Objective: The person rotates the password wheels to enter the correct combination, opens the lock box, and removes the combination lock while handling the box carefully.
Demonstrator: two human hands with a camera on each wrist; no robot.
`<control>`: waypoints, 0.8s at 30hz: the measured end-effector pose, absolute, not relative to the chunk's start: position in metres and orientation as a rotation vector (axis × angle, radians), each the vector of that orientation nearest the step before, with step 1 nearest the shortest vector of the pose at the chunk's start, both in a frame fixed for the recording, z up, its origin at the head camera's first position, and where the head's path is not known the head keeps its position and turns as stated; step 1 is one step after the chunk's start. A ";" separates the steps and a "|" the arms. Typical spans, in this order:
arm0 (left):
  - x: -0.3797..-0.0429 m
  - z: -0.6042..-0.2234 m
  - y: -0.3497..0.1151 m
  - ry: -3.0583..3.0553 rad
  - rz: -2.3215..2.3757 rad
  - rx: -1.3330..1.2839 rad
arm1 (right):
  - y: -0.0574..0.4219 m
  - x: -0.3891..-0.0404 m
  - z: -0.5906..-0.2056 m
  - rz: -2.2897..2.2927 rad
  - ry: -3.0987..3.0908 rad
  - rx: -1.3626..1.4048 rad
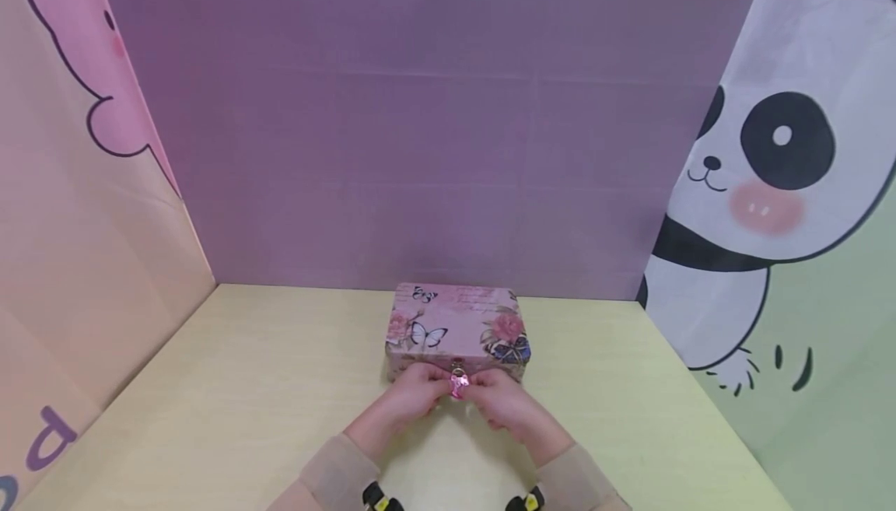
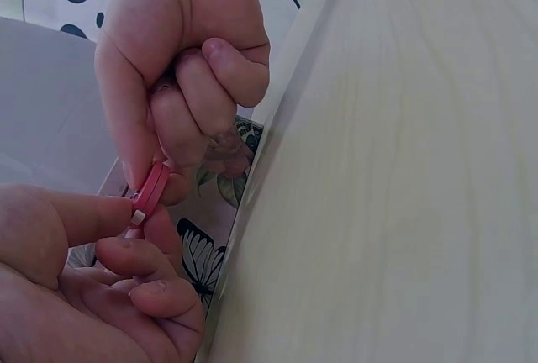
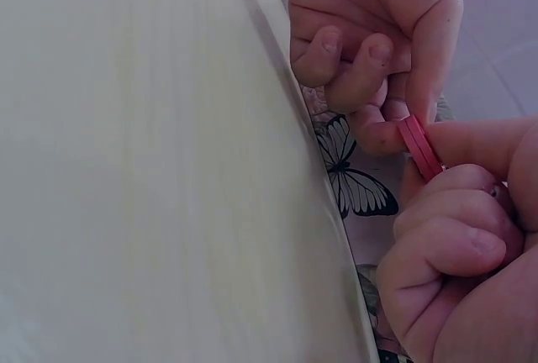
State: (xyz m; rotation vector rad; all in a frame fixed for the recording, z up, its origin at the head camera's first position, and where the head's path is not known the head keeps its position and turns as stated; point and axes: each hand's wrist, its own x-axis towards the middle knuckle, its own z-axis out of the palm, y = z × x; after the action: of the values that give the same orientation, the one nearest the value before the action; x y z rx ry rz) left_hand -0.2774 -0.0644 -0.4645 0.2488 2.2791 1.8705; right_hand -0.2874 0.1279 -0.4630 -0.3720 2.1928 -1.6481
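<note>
A pink box (image 1: 455, 324) printed with roses and butterflies stands with its lid down at the back of the table. At the clasp on its front hangs a small shiny pink padlock (image 1: 459, 385). My left hand (image 1: 418, 390) pinches the padlock from the left between thumb and finger. From the other side my right hand (image 1: 505, 398) pinches it too, its other fingers curled in. In the left wrist view the padlock (image 2: 149, 191) appears edge-on, with a small white piece at its edge. The fingers partly cover it in the right wrist view.
Pale wood-grain table (image 1: 280, 386) surrounds the box. Behind it rises a purple backdrop (image 1: 434, 122). Side panels carry cartoon prints, with a panda (image 1: 791, 184) on the right. Both wrists wear black straps with yellow marks, low in the head view.
</note>
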 end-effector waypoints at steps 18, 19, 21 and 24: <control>-0.276 -0.462 -0.063 2.289 1.858 0.227 | 0.131 -0.293 -0.470 -1.668 2.162 -0.383; -0.276 -0.462 -0.063 2.288 1.859 0.226 | 0.131 -0.292 -0.470 -1.668 2.163 -0.382; -0.275 -0.462 -0.063 2.288 1.864 0.225 | 0.130 -0.292 -0.469 -1.667 2.165 -0.376; -0.275 -0.463 -0.063 2.286 1.870 0.220 | 0.130 -0.291 -0.469 -1.662 2.171 -0.366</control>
State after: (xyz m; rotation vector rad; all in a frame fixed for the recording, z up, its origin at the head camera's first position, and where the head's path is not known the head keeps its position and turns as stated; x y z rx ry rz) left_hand -0.2752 -0.0631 -0.4630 0.2196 2.2862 1.8698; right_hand -0.2911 0.1296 -0.4693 -0.3663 2.1715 -1.6618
